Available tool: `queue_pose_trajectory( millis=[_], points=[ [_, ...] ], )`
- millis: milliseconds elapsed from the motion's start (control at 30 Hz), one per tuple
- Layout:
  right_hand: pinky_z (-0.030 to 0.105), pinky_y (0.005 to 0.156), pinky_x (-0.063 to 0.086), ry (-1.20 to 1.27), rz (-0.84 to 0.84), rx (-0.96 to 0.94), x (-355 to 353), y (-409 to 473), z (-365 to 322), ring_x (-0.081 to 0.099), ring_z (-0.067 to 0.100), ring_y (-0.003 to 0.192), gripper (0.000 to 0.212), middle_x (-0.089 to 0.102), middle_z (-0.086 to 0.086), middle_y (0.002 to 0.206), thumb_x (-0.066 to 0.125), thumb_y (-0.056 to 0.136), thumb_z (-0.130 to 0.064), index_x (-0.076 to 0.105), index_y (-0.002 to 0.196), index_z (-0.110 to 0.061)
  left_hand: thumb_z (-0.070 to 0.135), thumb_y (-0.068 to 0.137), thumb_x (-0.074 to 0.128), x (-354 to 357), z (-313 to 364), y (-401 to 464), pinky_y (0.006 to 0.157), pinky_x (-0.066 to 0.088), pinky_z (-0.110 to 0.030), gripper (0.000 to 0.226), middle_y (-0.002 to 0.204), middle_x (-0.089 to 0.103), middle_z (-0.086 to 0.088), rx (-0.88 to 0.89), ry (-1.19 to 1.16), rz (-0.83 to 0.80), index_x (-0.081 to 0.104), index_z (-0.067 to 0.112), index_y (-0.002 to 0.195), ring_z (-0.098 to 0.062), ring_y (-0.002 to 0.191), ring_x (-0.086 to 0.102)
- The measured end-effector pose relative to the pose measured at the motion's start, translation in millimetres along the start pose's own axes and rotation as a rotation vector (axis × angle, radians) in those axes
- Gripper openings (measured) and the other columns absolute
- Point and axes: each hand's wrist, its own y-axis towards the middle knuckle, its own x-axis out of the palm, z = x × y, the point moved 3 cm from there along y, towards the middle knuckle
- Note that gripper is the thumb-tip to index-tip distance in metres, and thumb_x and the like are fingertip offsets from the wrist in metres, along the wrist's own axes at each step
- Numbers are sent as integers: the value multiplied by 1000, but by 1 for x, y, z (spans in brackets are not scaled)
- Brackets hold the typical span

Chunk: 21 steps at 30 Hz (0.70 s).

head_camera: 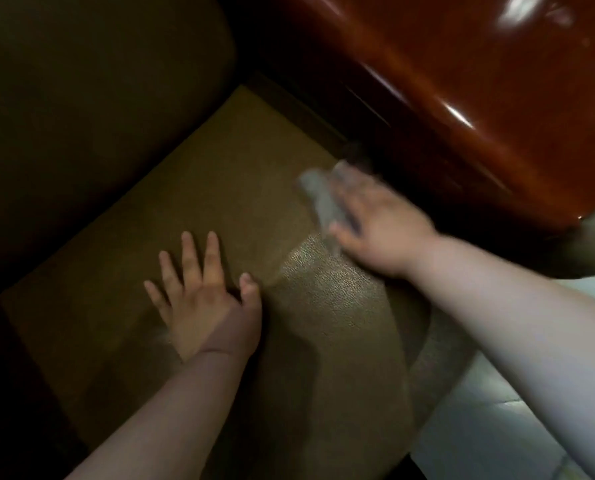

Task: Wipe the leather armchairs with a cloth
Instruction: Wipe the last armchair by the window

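The armchair's olive-brown leather seat cushion (219, 202) fills the middle of the view, with its dark backrest (81, 116) at the upper left. My left hand (202, 299) lies flat on the seat, fingers spread, holding nothing. My right hand (379, 223), blurred by motion, presses a pale grey cloth (320, 195) onto the seat's right side, close to the armrest. A shiny streak on the leather (323, 282) runs just below the cloth.
A glossy reddish-brown wooden armrest (462, 81) rises along the right of the seat. Light floor tiles (496, 427) show at the lower right past the seat's rounded front edge. The far left is in deep shadow.
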Motion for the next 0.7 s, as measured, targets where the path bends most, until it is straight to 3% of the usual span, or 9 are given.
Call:
queue_pose_trajectory(
  millis=[67, 133, 233, 333, 433, 500, 533, 633, 700],
  points=[
    [36, 130, 10, 103, 47, 194, -7, 7, 16, 14, 24, 159, 70, 13, 4, 174, 34, 106, -53, 13, 167, -25, 64, 91, 25, 0, 2, -2, 130, -2, -57, 79, 177, 5, 6, 7, -18, 28, 10, 41, 166, -28, 163, -1],
    [42, 130, 6, 36, 93, 252, 0, -7, -11, 7, 27, 160, 72, 7, 7, 174, 28, 106, -54, 13, 167, -20, 61, 93, 29, -4, 6, -3, 131, -1, -56, 78, 177, 6, 5, -13, -17, 21, 12, 40, 166, -28, 163, 0],
    [47, 130, 8, 28, 99, 19, 23, -62, -65, 4, 29, 161, 74, 10, 10, 174, 35, 102, -57, 25, 165, -20, 57, 97, 39, -10, 7, -3, 131, 3, -59, 76, 177, 7, 4, -25, -5, -1, 13, 40, 166, -29, 163, 2],
    [47, 130, 16, -6, 36, -201, 31, -93, -39, 16, 26, 160, 72, 22, 6, 172, 41, 99, -59, 37, 161, -21, 57, 96, 39, -9, 6, -2, 131, 5, -60, 76, 177, 10, 3, -9, -10, -4, 16, 39, 166, -30, 163, 5],
    [47, 128, 22, 49, 106, 173, 21, -79, 26, 23, 28, 158, 78, 25, 9, 170, 26, 98, -61, 27, 164, -18, 58, 92, 30, -2, 7, -3, 131, 4, -58, 77, 176, 13, 3, -9, -12, 41, 19, 39, 166, -30, 163, 7],
    [45, 129, 16, 91, 212, 431, 23, -76, 18, 19, 28, 158, 74, 22, 11, 171, 25, 101, -54, 24, 165, -16, 56, 93, 31, 0, 7, -5, 131, 2, -57, 76, 176, 16, 1, -4, -52, 78, 22, 37, 166, -31, 162, 9],
    [46, 129, 14, 94, 251, 460, 30, -81, -2, 15, 29, 159, 72, 18, 11, 172, 26, 103, -53, 22, 165, -17, 55, 94, 32, -1, 6, -6, 131, 1, -57, 75, 176, 16, 1, -3, -69, 84, 23, 36, 165, -31, 162, 9],
    [49, 129, 14, 83, 187, 239, 56, -120, -64, -1, 26, 161, 73, 3, 6, 175, 31, 103, -57, 18, 166, -23, 56, 94, 30, -8, 6, -6, 131, -1, -56, 75, 177, 12, 3, 16, -64, 41, 20, 37, 166, -29, 163, 4],
    [49, 129, 18, 67, 113, -1, 61, -146, -63, 5, 24, 161, 73, 10, 3, 174, 41, 100, -57, 29, 164, -24, 58, 94, 27, -14, 7, -6, 131, 1, -58, 76, 177, 7, 5, 12, -42, 10, 14, 39, 167, -29, 163, 2]
  ],
)
